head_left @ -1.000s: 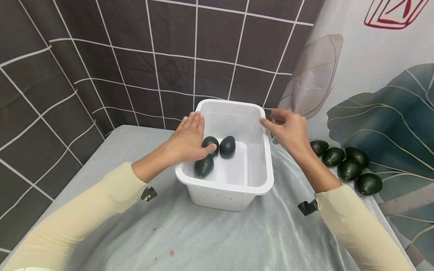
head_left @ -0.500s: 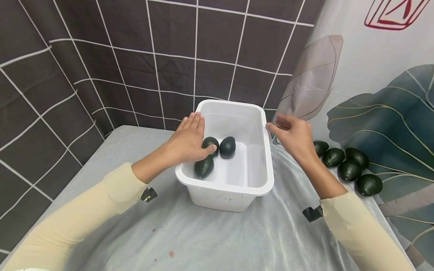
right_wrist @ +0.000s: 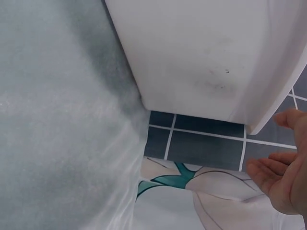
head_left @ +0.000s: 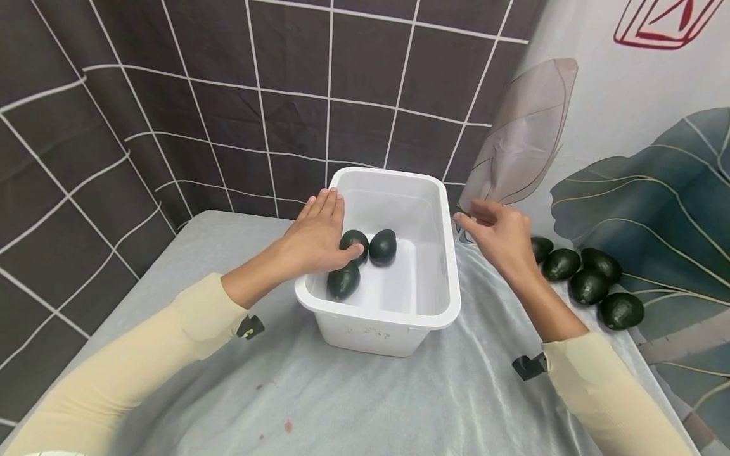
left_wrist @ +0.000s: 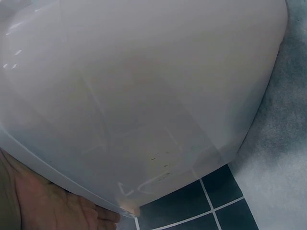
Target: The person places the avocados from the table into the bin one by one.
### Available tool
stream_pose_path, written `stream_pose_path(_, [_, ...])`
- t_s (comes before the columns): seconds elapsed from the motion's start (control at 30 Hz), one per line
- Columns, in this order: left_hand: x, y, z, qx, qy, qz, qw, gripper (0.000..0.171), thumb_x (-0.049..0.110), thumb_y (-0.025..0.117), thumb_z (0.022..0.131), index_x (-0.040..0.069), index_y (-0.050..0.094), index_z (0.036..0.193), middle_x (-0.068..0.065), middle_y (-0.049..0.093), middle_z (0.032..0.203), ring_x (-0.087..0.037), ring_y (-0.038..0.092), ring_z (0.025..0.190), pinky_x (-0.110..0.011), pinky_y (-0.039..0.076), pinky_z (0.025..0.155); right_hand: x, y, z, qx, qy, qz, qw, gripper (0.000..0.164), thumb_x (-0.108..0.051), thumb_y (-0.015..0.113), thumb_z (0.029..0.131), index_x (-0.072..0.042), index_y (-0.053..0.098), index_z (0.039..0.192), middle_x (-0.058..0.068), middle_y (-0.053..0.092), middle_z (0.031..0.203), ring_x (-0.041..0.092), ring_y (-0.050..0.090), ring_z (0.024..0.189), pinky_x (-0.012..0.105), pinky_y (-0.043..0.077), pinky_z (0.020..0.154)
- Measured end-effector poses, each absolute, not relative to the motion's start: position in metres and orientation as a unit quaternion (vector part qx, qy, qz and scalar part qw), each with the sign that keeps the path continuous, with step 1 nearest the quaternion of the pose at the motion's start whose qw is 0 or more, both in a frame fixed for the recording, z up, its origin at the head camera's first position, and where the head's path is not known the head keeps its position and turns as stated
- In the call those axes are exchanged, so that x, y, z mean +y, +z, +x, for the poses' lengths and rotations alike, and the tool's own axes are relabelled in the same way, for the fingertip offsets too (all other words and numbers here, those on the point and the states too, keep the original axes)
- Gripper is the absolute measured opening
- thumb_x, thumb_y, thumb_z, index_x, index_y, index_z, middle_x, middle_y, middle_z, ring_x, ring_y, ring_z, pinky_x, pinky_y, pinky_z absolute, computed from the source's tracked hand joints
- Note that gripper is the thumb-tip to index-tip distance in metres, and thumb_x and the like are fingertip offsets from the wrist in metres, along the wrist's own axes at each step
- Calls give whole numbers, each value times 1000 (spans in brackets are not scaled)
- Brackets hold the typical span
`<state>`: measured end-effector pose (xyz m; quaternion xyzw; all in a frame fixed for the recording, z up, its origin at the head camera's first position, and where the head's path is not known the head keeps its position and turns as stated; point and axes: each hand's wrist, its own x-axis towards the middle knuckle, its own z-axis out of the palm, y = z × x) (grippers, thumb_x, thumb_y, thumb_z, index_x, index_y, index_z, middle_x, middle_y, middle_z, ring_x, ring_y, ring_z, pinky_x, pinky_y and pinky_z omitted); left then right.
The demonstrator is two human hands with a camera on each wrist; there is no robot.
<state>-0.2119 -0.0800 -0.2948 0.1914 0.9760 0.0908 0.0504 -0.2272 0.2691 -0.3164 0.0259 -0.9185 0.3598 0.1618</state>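
Note:
A white plastic tub (head_left: 393,320) stands on the grey cloth, with three dark green avocados inside: one at the left wall (head_left: 343,281), one behind it (head_left: 353,243) and one nearer the middle (head_left: 383,247). My left hand (head_left: 315,240) rests flat along the tub's left rim, fingers straight, thumb reaching inward over an avocado. Whether the thumb touches that fruit, I cannot tell. Just outside the right rim hovers my right hand (head_left: 502,237), apart from the tub. Its fingers are loosely bent with a gap to the thumb, and the right wrist view shows nothing between them.
Several more avocados (head_left: 589,285) lie in a group at the table's right edge, partly behind the right forearm. A dark tiled-pattern backdrop (head_left: 291,126) hangs close behind the tub, and a leaf-print cloth (head_left: 656,190) hangs at the right. The grey cloth (head_left: 319,399) spreads in front.
My right hand has drawn away from the tub's right rim, moving right and slightly toward me. The left hand, the tub and the avocados have stayed in place.

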Motion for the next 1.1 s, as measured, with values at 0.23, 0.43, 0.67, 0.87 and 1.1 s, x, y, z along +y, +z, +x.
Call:
stream_pose_path(0.23, [-80,-295,-212,975,97,192,51,109,59,58,110,-9,7,177,-28,-4,189,-43,-4,179,-54,-1,147,276,-319,-223,-919,360,19,159,67,-55,78,103,-7,73,150,18,79,142,40,79,130,8,52,82])
stream_pose_path(0.43, [-81,-295,-212,975,96,193,50,109,58,60,110,-10,7,177,-28,-4,189,-43,-4,179,-54,-1,147,282,-324,-220,-920,355,12,164,66,-54,77,103,-7,73,150,19,80,140,41,79,128,5,46,79])
stream_pose_path(0.67, [-81,-296,-212,975,100,193,51,108,57,59,110,-10,7,177,-28,-4,189,-43,-3,179,-54,-1,147,289,-332,-216,-920,354,4,166,69,-54,77,103,-4,72,150,21,79,140,42,79,128,2,44,78])
stream_pose_path(0.87, [-81,-295,-211,975,97,193,51,108,58,58,110,-9,6,177,-27,-5,189,-43,-3,179,-53,0,147,296,-339,-214,-921,352,-10,167,70,-57,78,102,-5,73,150,18,81,138,40,79,128,5,44,83])
stream_pose_path(1.1, [-81,-296,-212,975,95,193,51,108,58,58,110,-9,6,177,-27,-4,189,-42,-4,179,-53,-1,147,306,-347,-208,-921,353,-26,164,72,-58,78,102,-5,73,150,19,81,136,39,79,127,3,45,79])
